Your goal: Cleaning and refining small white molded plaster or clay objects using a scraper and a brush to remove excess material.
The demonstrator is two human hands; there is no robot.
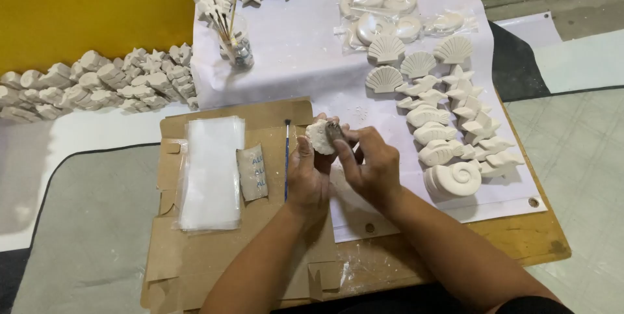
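Showing, head view: left hand [305, 168] gripping a small white plaster piece [319, 137] at the scene's near centre above the cardboard sheet [195, 255], right hand [367, 164] immediately right of it, pinching a small grey abrasive scrap [334, 132] against its right face, the left hand being nearer beneath.

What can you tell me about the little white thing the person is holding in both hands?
The small round white plaster piece looks chalky and matte, with a bumpy edge, like the unpainted plaster shapes lying nearby. It is held up above the brown cardboard sheet near the white paper's edge. The left hand cradles it from below and behind. The right hand presses a small grey scrap against its front. Its underside is hidden.
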